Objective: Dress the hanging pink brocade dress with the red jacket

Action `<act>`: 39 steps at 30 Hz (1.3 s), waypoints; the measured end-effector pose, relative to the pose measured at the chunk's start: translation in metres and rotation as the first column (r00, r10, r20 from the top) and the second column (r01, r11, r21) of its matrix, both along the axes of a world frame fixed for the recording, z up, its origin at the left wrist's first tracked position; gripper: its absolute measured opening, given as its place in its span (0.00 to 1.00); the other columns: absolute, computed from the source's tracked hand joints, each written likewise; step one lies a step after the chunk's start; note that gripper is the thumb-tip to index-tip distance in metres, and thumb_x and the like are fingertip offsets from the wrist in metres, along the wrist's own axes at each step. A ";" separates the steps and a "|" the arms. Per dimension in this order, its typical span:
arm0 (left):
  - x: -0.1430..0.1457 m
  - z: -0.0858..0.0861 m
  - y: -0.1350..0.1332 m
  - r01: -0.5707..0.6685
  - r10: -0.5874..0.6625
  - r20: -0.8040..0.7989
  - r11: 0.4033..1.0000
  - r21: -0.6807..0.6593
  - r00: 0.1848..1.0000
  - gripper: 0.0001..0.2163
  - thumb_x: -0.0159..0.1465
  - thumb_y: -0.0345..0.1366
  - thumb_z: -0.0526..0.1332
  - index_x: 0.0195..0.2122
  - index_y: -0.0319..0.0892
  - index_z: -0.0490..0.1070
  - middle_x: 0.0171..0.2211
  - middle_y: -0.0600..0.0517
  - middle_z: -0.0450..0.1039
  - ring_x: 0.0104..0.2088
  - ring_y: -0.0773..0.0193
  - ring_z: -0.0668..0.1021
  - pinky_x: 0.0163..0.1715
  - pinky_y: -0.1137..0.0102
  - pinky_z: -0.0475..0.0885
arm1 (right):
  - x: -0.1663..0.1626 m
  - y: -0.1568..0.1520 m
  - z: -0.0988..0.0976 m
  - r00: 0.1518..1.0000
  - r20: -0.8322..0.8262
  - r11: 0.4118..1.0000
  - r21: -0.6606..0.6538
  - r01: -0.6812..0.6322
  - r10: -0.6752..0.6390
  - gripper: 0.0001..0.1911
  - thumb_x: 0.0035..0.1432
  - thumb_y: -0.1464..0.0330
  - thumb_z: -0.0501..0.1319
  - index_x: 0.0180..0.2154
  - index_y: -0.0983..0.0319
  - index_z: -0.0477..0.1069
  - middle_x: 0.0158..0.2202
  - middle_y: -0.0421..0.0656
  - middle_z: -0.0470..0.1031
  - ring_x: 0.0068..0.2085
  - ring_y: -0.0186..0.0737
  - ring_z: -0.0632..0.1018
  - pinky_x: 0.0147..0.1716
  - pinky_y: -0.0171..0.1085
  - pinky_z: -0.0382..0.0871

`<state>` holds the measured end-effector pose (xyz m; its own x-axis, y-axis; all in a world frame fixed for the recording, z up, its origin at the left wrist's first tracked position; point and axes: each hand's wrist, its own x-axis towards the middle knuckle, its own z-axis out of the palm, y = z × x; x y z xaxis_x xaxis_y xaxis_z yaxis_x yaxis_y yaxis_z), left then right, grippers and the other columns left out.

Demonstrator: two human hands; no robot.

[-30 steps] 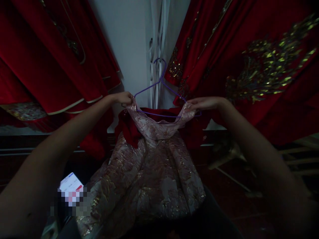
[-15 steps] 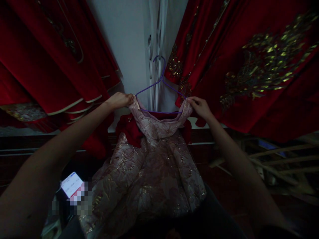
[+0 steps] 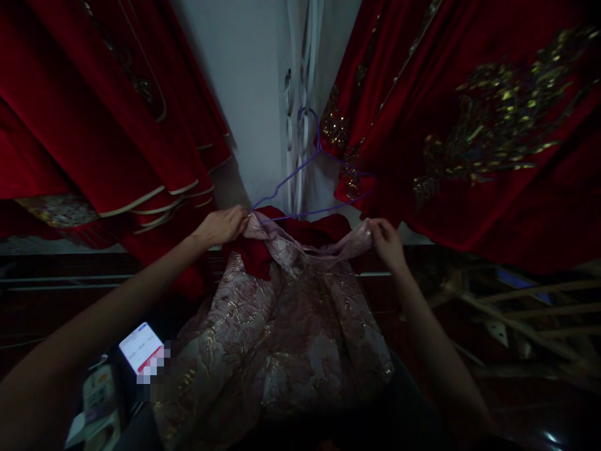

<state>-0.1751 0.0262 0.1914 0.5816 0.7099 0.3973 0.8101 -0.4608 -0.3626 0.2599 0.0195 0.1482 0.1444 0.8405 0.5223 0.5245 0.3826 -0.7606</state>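
Note:
A pale pink brocade dress with metallic thread spreads down toward my lap. My left hand is closed on the left end of its neckline, and my right hand pinches the right end. Above the neckline hangs a thin purple hanger, its hook on the metal chain by the wall. The hanger's left end is still at the cloth beside my left fingers; its right end sticks out free, above my right hand. Dark red cloth lies behind the neckline.
Red garments with pale piping hang at the left, and a red garment with gold sequins at the right. A lit phone lies lower left. Wooden slats stand at the lower right.
Both hands have moved down, the right one also outward, with the neckline. The hanger's right end has come out of the dress, and the hanger now tilts.

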 end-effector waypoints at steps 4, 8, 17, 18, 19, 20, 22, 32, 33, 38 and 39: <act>0.029 -0.004 -0.026 0.173 -0.171 -0.039 0.984 0.048 0.984 0.13 0.66 0.39 0.46 0.36 0.41 0.68 0.34 0.46 0.73 0.35 0.62 0.75 0.31 0.69 0.68 | -0.025 -0.012 0.029 0.996 -0.004 0.995 0.048 -0.084 0.084 0.14 0.59 0.56 0.52 0.34 0.59 0.68 0.32 0.41 0.71 0.35 0.38 0.72 0.38 0.37 0.66; 0.031 -0.019 -0.051 0.156 -0.157 -0.046 0.987 -0.036 0.986 0.13 0.66 0.38 0.45 0.36 0.40 0.68 0.32 0.46 0.71 0.34 0.61 0.74 0.29 0.69 0.68 | -0.041 -0.016 0.029 0.976 0.038 0.977 -0.011 -0.212 0.212 0.15 0.60 0.55 0.51 0.35 0.58 0.67 0.32 0.41 0.71 0.36 0.38 0.72 0.39 0.37 0.66; 0.086 -0.003 -0.035 0.353 -0.346 0.070 0.921 -0.167 0.936 0.11 0.65 0.34 0.48 0.44 0.39 0.67 0.48 0.43 0.69 0.50 0.58 0.69 0.50 0.61 0.67 | -0.045 -0.015 0.027 0.972 -0.015 0.972 -0.025 -0.233 0.233 0.15 0.59 0.54 0.51 0.36 0.57 0.68 0.34 0.41 0.72 0.37 0.39 0.72 0.41 0.38 0.67; 0.103 0.003 -0.024 0.372 -0.359 0.116 0.919 -0.127 0.926 0.11 0.65 0.34 0.48 0.43 0.39 0.68 0.52 0.43 0.66 0.53 0.57 0.67 0.54 0.59 0.63 | -0.044 -0.017 0.028 0.973 -0.006 0.973 -0.022 -0.231 0.230 0.15 0.59 0.55 0.51 0.35 0.57 0.68 0.34 0.41 0.71 0.36 0.39 0.72 0.40 0.37 0.66; 0.119 0.007 -0.012 0.387 -0.371 0.162 0.918 -0.086 0.914 0.11 0.65 0.35 0.48 0.41 0.39 0.68 0.56 0.43 0.62 0.56 0.55 0.64 0.56 0.56 0.60 | -0.043 -0.018 0.029 0.975 -0.002 0.975 -0.016 -0.221 0.221 0.14 0.59 0.55 0.51 0.35 0.58 0.68 0.33 0.41 0.71 0.35 0.38 0.72 0.39 0.37 0.66; 0.134 0.009 0.000 0.388 -0.370 0.201 0.920 -0.061 0.907 0.12 0.65 0.35 0.48 0.39 0.38 0.69 0.59 0.42 0.58 0.59 0.54 0.60 0.59 0.55 0.57 | -0.041 -0.018 0.029 0.979 -0.005 0.978 -0.007 -0.206 0.206 0.14 0.59 0.56 0.52 0.34 0.58 0.68 0.32 0.40 0.70 0.35 0.38 0.71 0.38 0.37 0.66; 0.159 0.004 0.022 0.376 -0.352 0.249 0.925 -0.056 0.902 0.13 0.66 0.35 0.46 0.38 0.37 0.69 0.61 0.42 0.54 0.61 0.55 0.59 0.60 0.53 0.53 | -0.037 -0.018 0.028 0.986 -0.029 0.986 0.020 -0.165 0.166 0.14 0.59 0.56 0.52 0.34 0.58 0.68 0.31 0.40 0.70 0.34 0.37 0.71 0.37 0.36 0.66; 0.168 -0.023 -0.004 0.287 -0.267 0.263 0.957 -0.037 0.927 0.14 0.66 0.37 0.46 0.44 0.40 0.68 0.54 0.43 0.66 0.49 0.55 0.68 0.51 0.55 0.58 | 0.004 0.015 -0.007 0.917 -0.292 0.935 0.143 0.323 -0.272 0.20 0.58 0.52 0.49 0.37 0.61 0.67 0.35 0.44 0.71 0.39 0.40 0.73 0.40 0.39 0.67; 0.164 -0.020 -0.010 0.290 -0.272 0.264 0.957 -0.028 0.925 0.14 0.67 0.37 0.46 0.45 0.40 0.68 0.53 0.44 0.66 0.49 0.55 0.68 0.51 0.55 0.58 | 0.008 0.018 -0.011 0.898 -0.310 0.921 0.132 0.366 -0.312 0.21 0.58 0.51 0.48 0.37 0.61 0.67 0.35 0.44 0.71 0.39 0.40 0.73 0.39 0.39 0.67; 0.150 -0.015 -0.023 0.295 -0.279 0.278 0.955 -0.015 0.919 0.15 0.67 0.36 0.45 0.48 0.41 0.67 0.54 0.44 0.67 0.51 0.55 0.67 0.52 0.54 0.55 | 0.015 0.027 -0.021 0.825 -0.462 0.907 0.096 0.411 -0.325 0.24 0.55 0.48 0.50 0.34 0.61 0.67 0.33 0.43 0.70 0.36 0.38 0.73 0.35 0.37 0.67; 0.148 -0.015 -0.023 0.296 -0.281 0.275 0.955 -0.014 0.920 0.15 0.67 0.35 0.45 0.48 0.41 0.67 0.54 0.45 0.67 0.51 0.55 0.67 0.52 0.54 0.55 | 0.014 0.028 -0.022 0.809 -0.510 0.913 0.102 0.395 -0.293 0.23 0.54 0.48 0.51 0.34 0.61 0.67 0.33 0.42 0.70 0.35 0.37 0.73 0.35 0.37 0.67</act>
